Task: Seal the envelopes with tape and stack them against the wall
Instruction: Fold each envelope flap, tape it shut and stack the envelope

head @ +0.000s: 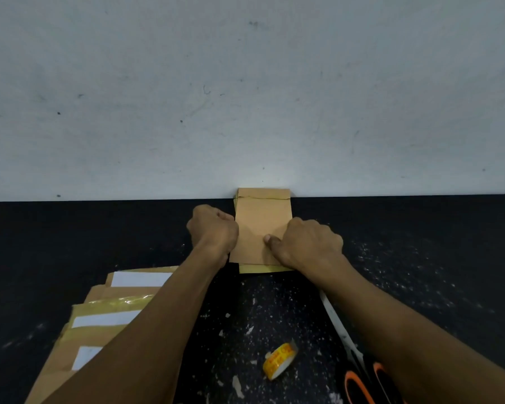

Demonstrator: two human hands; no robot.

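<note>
Head view: brown envelope [261, 225] flat on black table [420, 228], long axis running away from viewer, folded far end touching wall [245, 97]; atop a yellowish one [263, 269]. Left: pile of envelopes [105, 316], count unclear. One tape roll [280, 361], one scissors [359, 371]. Left hand [213, 228] curled at envelope's left edge, grip unclear; right hand [306, 243] curled, thumb pressing its face.

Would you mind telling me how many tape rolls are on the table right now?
1. The tape roll lies on the black table, near the front edge between the person's forearms, left of the scissors. Another could be hidden under the arms.
</note>
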